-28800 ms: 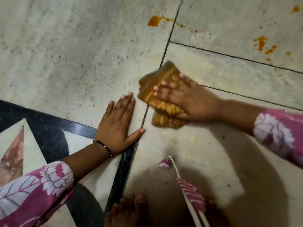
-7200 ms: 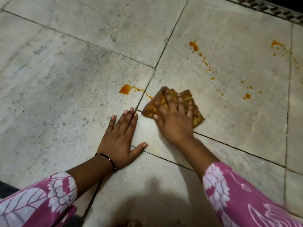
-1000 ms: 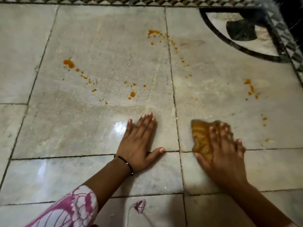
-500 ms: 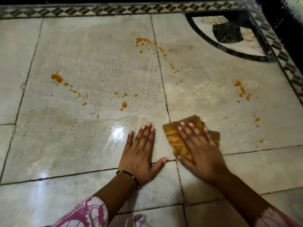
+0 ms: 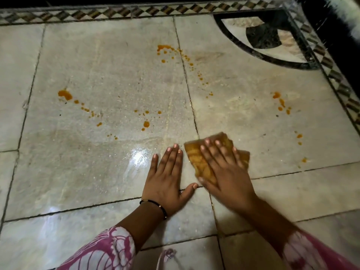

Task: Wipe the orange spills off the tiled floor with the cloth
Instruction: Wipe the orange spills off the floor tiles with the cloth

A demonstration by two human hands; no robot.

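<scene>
since the frame a second ago the right hand (image 5: 224,172) has slid the cloth (image 5: 202,162) leftward across the grout line, from lower right of centre to just beside the left hand (image 5: 167,176), and the view has tipped up so the chequered border (image 5: 116,14) along the top edge shows more fully.

the right hand lies flat, fingers spread, pressing the folded orange-stained cloth onto the tiled floor (image 5: 97,172) just right of centre; it pins the cloth rather than gripping it. the left hand is splayed palm-down on bare tile beside it, holding nothing, its thumb nearly touching the right thumb.

plenty is still unwiped: a large blob with a dotted trail (image 5: 65,95) at mid left, a scatter of drops (image 5: 146,123) above the left hand, a streak of splashes (image 5: 165,48) at upper centre running down the grout line, and spots (image 5: 280,102) at the right, with a few more trailing toward lower right.

the risks, as i judge them: the cloth already looks soaked with orange, so further passes may smear a film instead of lifting it. the tile by the left hand shines, probably wet, though it may only be lamp glare; a bracing palm could slip there. drops sitting in the grout may be pushed deeper by a flat wipe. reaching for the far streak from this crouch could drag a pink sleeve (image 5: 109,248) through the nearer drops.
</scene>
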